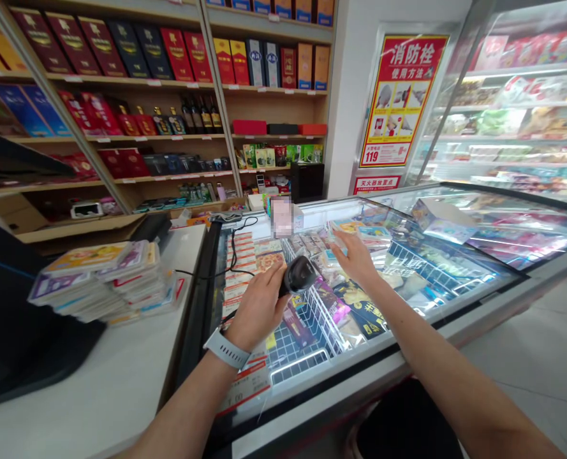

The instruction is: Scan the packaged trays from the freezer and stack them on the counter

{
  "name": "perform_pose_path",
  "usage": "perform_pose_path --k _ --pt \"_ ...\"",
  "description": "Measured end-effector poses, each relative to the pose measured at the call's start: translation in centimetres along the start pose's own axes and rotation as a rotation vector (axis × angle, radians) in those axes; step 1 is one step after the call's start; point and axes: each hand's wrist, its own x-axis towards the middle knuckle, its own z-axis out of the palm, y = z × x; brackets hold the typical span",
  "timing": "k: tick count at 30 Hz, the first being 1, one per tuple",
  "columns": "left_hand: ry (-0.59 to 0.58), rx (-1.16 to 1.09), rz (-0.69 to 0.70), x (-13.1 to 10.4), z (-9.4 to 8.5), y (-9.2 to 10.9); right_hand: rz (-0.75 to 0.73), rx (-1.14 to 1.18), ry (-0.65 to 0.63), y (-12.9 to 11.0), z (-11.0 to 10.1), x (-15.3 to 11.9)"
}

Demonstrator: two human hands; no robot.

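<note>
My left hand [256, 303], with a light grey watch band [227, 349] on its wrist, is wrapped round a black handheld barcode scanner [300, 274]. The scanner is above the glass top of a chest freezer [273, 408], its head pointing to the right. A black cable [233, 252] runs over the glass on the left. Over the freezer's middle, my right hand [358, 260] has its fingers stretched out and apart. Flat, colourful packs [376, 234] lie right by its fingers; whether they touch I cannot tell.
On the counter [134, 370] at left stand stacks of flat colourful packs [106, 280], beside a black monitor [15, 306]. A white box [443, 220] rests on the freezer's right side. Wire baskets [295, 335] with packaged food show through the glass. Stocked shelves [134, 80] line the back.
</note>
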Motion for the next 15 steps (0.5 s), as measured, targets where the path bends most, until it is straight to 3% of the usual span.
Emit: perform_pose_path --k 7,15 --pt "-0.008 0.001 0.000 -0.1 0.3 -0.1 -0.024 -0.111 -0.081 2.8 1.0 -1.8" --pt "-0.015 -0.006 0.010 0.0 0.2 0.0 -0.046 -0.357 -0.239 2.4 1.8 -2.2"
